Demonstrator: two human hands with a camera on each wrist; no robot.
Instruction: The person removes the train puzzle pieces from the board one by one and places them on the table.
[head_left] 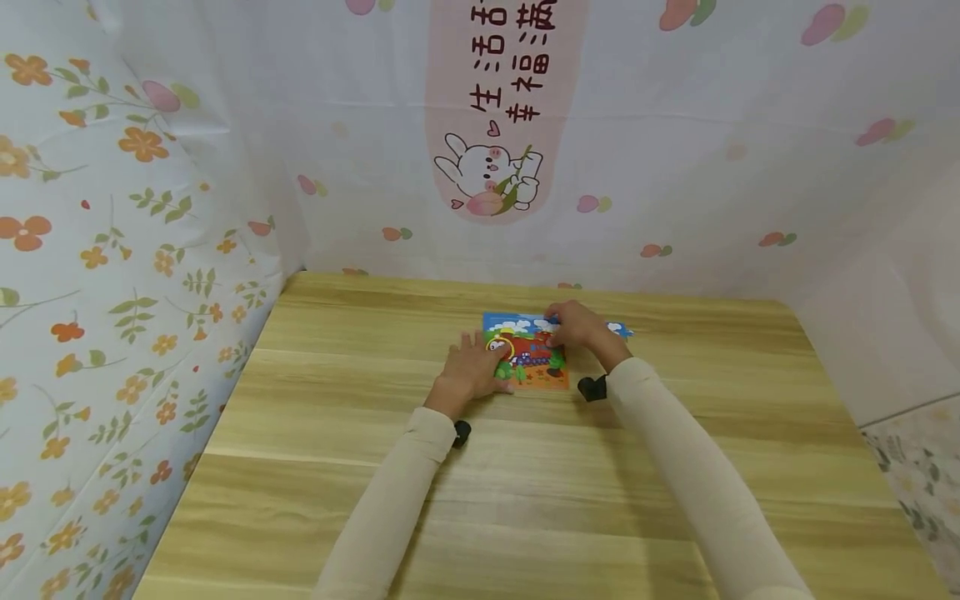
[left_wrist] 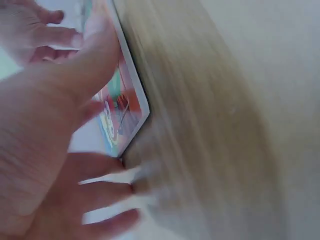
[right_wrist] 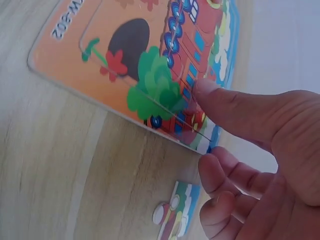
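A flat jigsaw puzzle with a red cartoon train lies on the wooden table, its corner and edge showing in the left wrist view. My left hand rests at its left side, thumb over the picture and the other fingers stretched out past the edge. At the upper right, my right hand holds the puzzle's edge. In the right wrist view its thumb presses on the train, with the other fingers curled beside the edge. A loose puzzle piece lies next to those fingers.
The wooden tabletop extends on all sides of the puzzle. A printed white cloth hangs behind it, and a flowered cloth hangs on the left. Black wrist straps sit by the sleeve cuffs.
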